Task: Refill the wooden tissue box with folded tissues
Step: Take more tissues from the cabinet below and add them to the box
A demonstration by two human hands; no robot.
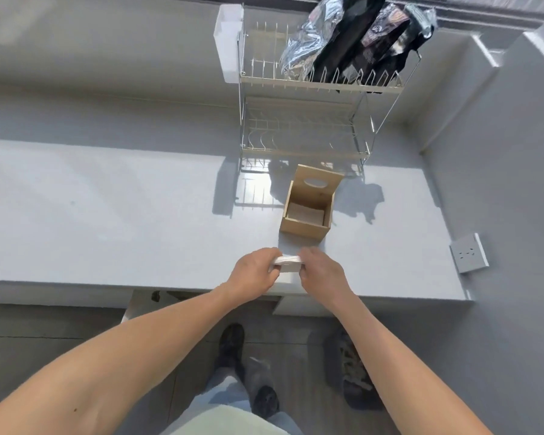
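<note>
Left hand (255, 271) and right hand (322, 271) closed on opposite ends of folded tissue stack (289, 260), lower centre of frame, above near edge of table (107, 208). Wooden tissue box (308, 211) on table, centre frame, lid tilted open, white tissues inside. Wire rack (305, 120) just behind.

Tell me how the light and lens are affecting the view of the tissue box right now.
Head view: hard sunlight throws the dish rack shadow across the counter beside the wooden tissue box; box interior stays readable; wide-angle bends counter edges; tissue stack slightly washed out.
</note>
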